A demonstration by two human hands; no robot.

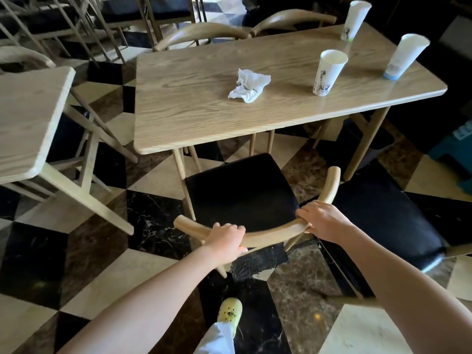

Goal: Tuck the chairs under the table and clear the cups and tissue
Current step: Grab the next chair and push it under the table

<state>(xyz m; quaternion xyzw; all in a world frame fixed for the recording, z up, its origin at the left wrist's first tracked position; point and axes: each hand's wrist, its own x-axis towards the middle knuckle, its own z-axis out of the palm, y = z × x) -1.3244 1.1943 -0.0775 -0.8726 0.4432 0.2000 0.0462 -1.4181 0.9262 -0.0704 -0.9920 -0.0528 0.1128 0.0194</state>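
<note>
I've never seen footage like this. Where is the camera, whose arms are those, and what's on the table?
No machine here: a person wears a wide-angle camera on the head, so this single picture looks forward and down along their own bare arms. The left hand and the right hand each have a closed grip on the curved wooden backrest of a chair with a black seat, which stands pulled out from the table. On the tabletop lie a crumpled tissue and three tall paper cups: one near the middle, one at the right edge, one at the far corner. A second chair stands pulled out on the right. Below, a yellow shoe shows.
</note>
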